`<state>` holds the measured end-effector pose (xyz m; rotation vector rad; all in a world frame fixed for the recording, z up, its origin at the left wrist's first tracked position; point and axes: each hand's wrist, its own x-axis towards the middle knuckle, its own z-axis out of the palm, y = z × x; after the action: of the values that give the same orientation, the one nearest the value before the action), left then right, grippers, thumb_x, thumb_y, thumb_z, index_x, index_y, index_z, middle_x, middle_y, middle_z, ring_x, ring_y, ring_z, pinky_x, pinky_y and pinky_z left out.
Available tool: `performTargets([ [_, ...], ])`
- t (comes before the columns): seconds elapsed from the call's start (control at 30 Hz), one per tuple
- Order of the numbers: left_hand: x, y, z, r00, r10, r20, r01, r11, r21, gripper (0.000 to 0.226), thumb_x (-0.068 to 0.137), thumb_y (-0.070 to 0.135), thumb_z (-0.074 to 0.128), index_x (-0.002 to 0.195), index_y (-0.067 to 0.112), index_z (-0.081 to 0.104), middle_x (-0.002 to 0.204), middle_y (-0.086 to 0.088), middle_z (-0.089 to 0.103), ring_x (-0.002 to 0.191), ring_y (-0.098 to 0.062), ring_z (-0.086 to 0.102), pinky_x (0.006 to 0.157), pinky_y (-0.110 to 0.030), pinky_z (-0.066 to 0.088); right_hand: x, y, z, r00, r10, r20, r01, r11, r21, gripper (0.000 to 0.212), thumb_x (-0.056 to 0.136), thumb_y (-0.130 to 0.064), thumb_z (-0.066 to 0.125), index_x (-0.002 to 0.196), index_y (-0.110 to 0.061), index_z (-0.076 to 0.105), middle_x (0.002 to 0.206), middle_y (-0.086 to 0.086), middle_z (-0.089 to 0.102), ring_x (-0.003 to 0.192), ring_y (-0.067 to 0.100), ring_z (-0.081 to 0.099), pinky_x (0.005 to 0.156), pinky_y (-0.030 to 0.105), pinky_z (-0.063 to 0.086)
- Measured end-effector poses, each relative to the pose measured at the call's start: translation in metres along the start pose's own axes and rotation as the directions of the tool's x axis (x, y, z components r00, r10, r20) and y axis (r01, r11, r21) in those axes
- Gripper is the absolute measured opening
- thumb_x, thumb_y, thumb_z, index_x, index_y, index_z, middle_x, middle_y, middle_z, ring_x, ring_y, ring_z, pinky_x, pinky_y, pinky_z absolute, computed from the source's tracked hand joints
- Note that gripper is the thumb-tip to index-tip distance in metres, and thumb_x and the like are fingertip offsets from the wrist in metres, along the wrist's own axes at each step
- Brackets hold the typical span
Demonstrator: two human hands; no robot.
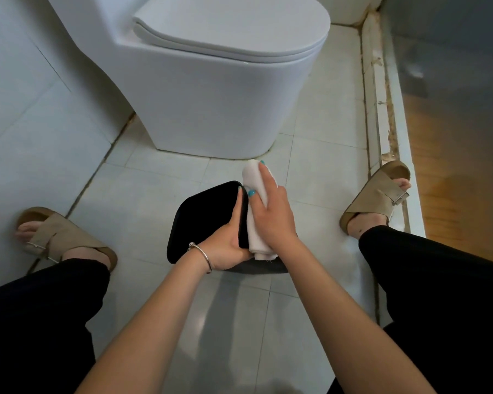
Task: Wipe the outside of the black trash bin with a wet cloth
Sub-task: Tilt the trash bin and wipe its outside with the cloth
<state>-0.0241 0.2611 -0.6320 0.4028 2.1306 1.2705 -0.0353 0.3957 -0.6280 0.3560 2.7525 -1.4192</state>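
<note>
The black trash bin [202, 220] stands on the tiled floor between my feet, tipped toward my left. My left hand [229, 241] grips its right rim, fingers curled inside the opening and thumb below. A folded white cloth [255, 231] lies along the bin's right outer side. My right hand [271, 211] presses the cloth against that side, its fingers mostly straight over the cloth and the thumb tucked against it. The bin's lower part is hidden behind my hands.
A white toilet [219, 89] with its lid down stands just beyond the bin. A tiled wall [26, 109] runs along the left. At the right a raised white threshold [382, 123] borders a wooden floor [453, 180]. My sandalled feet [63, 237] flank the bin.
</note>
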Motion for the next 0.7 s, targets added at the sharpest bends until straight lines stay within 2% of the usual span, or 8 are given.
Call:
performTargets([
  [0.1, -0.002, -0.002, -0.007, 0.998, -0.042, -0.048, 0.043, 0.998, 0.035, 0.123, 0.078, 0.005, 0.073, 0.145, 0.031, -0.028, 0.157, 0.006, 0.006, 0.131, 0.000, 0.022, 0.088, 0.001, 0.027, 0.004, 0.020, 0.001, 0.997, 0.071, 0.009, -0.070, 0.996, -0.052, 0.055, 0.100, -0.041, 0.037, 0.144, -0.061, 0.011, 0.123, 0.004, 0.043, 0.095, 0.030, 0.058, 0.084, 0.040, 0.047],
  [0.17, -0.007, -0.005, -0.012, 0.994, -0.056, -0.099, 0.061, 0.997, 0.051, 0.123, 0.078, 0.006, 0.074, 0.146, 0.029, -0.025, 0.158, 0.006, -0.002, 0.134, 0.001, 0.013, 0.090, 0.003, 0.017, 0.006, 0.040, 0.003, 0.989, 0.148, 0.013, -0.146, 0.984, -0.099, 0.054, 0.099, -0.042, 0.037, 0.143, -0.061, 0.012, 0.128, 0.008, 0.043, 0.103, 0.035, 0.057, 0.092, 0.044, 0.047],
  [0.23, -0.010, -0.007, -0.011, 0.993, -0.070, -0.092, 0.074, 0.996, 0.041, 0.121, 0.079, 0.007, 0.074, 0.147, 0.029, -0.024, 0.157, 0.007, -0.002, 0.136, 0.000, 0.011, 0.094, 0.000, 0.017, 0.007, 0.059, 0.002, 0.974, 0.225, -0.001, -0.224, 0.968, -0.113, 0.054, 0.100, -0.041, 0.038, 0.145, -0.059, 0.015, 0.130, 0.011, 0.043, 0.109, 0.036, 0.055, 0.093, 0.042, 0.045],
  [0.43, 0.001, 0.002, -0.002, 0.997, -0.059, -0.045, 0.063, 0.992, 0.105, 0.120, 0.081, 0.011, 0.072, 0.144, 0.037, -0.027, 0.159, 0.006, -0.003, 0.143, -0.016, 0.019, 0.100, -0.014, 0.027, 0.009, 0.087, -0.005, 0.927, 0.372, -0.049, -0.375, 0.925, -0.069, 0.054, 0.102, -0.041, 0.036, 0.150, -0.051, 0.015, 0.135, 0.013, 0.043, 0.110, 0.035, 0.053, 0.090, 0.040, 0.042],
  [0.57, -0.003, 0.002, -0.001, 0.997, -0.060, -0.041, 0.067, 0.983, 0.171, 0.120, 0.082, 0.015, 0.070, 0.142, 0.039, -0.030, 0.159, 0.002, 0.006, 0.135, -0.021, 0.037, 0.106, -0.028, 0.039, 0.001, 0.087, -0.002, 0.923, 0.381, -0.049, -0.384, 0.922, -0.050, 0.055, 0.102, -0.041, 0.036, 0.150, -0.051, 0.011, 0.133, 0.012, 0.042, 0.094, 0.026, 0.048, 0.084, 0.036, 0.040],
  [0.63, -0.002, 0.001, 0.001, 0.996, -0.070, -0.061, 0.079, 0.983, 0.163, 0.119, 0.082, 0.015, 0.070, 0.142, 0.037, -0.031, 0.159, 0.001, 0.004, 0.137, -0.020, 0.033, 0.104, -0.023, 0.036, 0.000, 0.076, -0.002, 0.938, 0.345, -0.040, -0.346, 0.938, -0.032, 0.056, 0.102, -0.040, 0.038, 0.150, -0.051, 0.012, 0.134, 0.012, 0.041, 0.097, 0.029, 0.051, 0.085, 0.036, 0.040],
  [0.7, 0.001, 0.001, 0.001, 0.995, -0.075, -0.070, 0.084, 0.986, 0.140, 0.119, 0.083, 0.013, 0.069, 0.142, 0.033, -0.032, 0.158, -0.001, 0.011, 0.134, -0.019, 0.037, 0.098, -0.019, 0.034, 0.000, 0.059, -0.001, 0.961, 0.274, -0.027, -0.275, 0.961, -0.020, 0.056, 0.101, -0.038, 0.040, 0.150, -0.051, 0.014, 0.134, 0.010, 0.040, 0.104, 0.033, 0.054, 0.085, 0.035, 0.039],
])
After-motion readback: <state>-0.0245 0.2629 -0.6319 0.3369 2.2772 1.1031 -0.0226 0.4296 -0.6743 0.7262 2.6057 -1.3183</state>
